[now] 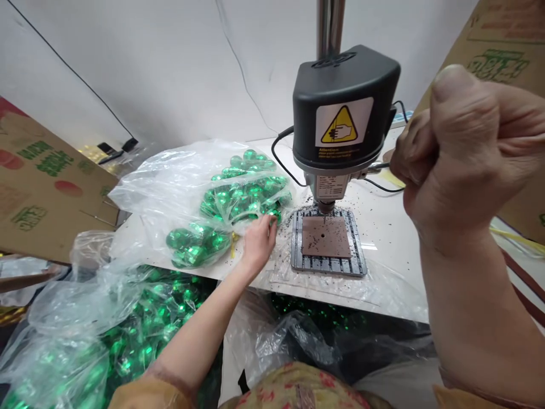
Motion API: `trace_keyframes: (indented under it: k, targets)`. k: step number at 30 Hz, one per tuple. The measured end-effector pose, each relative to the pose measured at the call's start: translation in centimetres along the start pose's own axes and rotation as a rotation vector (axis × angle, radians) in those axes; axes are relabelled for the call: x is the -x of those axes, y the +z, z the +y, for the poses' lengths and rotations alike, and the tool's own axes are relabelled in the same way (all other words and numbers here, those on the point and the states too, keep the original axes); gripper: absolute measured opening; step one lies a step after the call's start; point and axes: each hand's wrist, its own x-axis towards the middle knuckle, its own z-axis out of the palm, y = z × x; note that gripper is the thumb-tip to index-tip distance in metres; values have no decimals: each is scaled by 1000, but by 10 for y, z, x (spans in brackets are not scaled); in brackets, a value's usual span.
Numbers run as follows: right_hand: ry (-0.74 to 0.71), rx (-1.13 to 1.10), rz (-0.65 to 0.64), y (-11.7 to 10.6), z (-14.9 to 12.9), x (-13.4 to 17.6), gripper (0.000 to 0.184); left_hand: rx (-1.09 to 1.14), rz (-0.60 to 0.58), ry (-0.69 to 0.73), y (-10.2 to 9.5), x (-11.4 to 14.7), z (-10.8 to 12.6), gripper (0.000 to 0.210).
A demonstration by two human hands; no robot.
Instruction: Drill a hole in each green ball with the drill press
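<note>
My left hand [259,243] reaches to the mouth of a clear plastic bag [149,170] of shiny green balls [251,190]. Its fingers are closed on a green ball [276,215], mostly hidden by the fingertips and the bag. My right hand [464,142] is raised in a fist at the end of the metal feed lever [378,167] of a small black drill press [344,113]; the grip inside the fist is hidden. Under the chuck [327,205], a brown board [326,237] with a small dark hole lies on the slotted metal base [357,264].
Dark shavings surround the base on the white table [392,244]. More green balls [149,318] fill clear bags below left. Cardboard boxes stand at left [55,176] and right [523,193]. A black cable [279,139] loops beside the drill. Part of another person's arm [25,281] shows far left.
</note>
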Motion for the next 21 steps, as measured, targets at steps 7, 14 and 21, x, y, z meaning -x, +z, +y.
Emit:
trace_keyframes:
  k: [7,14,21]
  targets:
    - [-27,-21,-6,0,1,0,45,-175,-24,4,46,-41,-37,24]
    - [-30,-19,3,-1,1,1,45,333,67,177,42,-27,-42,42]
    - [1,-57,-19,-1,-1,1,45,898,-158,45,39,1,-1,57]
